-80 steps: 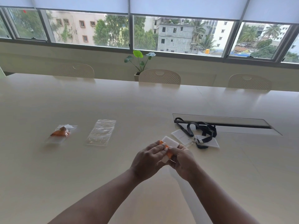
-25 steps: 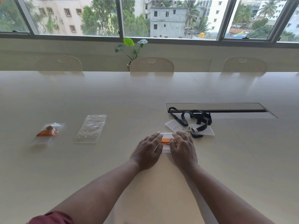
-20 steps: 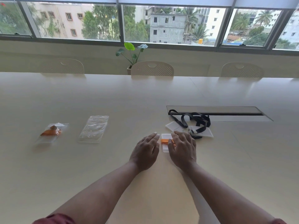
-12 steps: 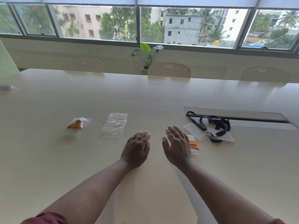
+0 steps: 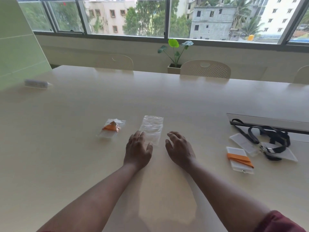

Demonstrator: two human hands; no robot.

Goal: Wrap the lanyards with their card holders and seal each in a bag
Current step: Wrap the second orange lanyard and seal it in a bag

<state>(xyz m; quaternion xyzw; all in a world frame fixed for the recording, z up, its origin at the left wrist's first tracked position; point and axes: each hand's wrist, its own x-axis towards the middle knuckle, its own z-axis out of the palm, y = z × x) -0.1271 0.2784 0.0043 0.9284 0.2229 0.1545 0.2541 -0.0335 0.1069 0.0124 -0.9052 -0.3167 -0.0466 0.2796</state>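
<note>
An empty clear bag [image 5: 152, 127] lies flat in the middle of the table. My left hand [image 5: 138, 151] has its fingertips at the bag's near left corner, fingers relaxed. My right hand [image 5: 180, 150] hovers just right of the bag, fingers loosely spread, holding nothing. A card holder wrapped in an orange lanyard [image 5: 239, 159] lies alone on the table to the right. Beyond it sit two more card holders with a black lanyard [image 5: 269, 136]. To the left lies a bag holding an orange-wrapped holder [image 5: 111, 128].
A cable slot with a metal lid [image 5: 267, 122] runs along the table at the right. A small white object [image 5: 36, 83] sits far left. Chairs [image 5: 205, 69] and a potted plant [image 5: 175, 52] stand beyond the table's far edge.
Both hands let go of the orange-wrapped card holder, left it on the table and moved left to the empty clear bag. The view has swung left too.
</note>
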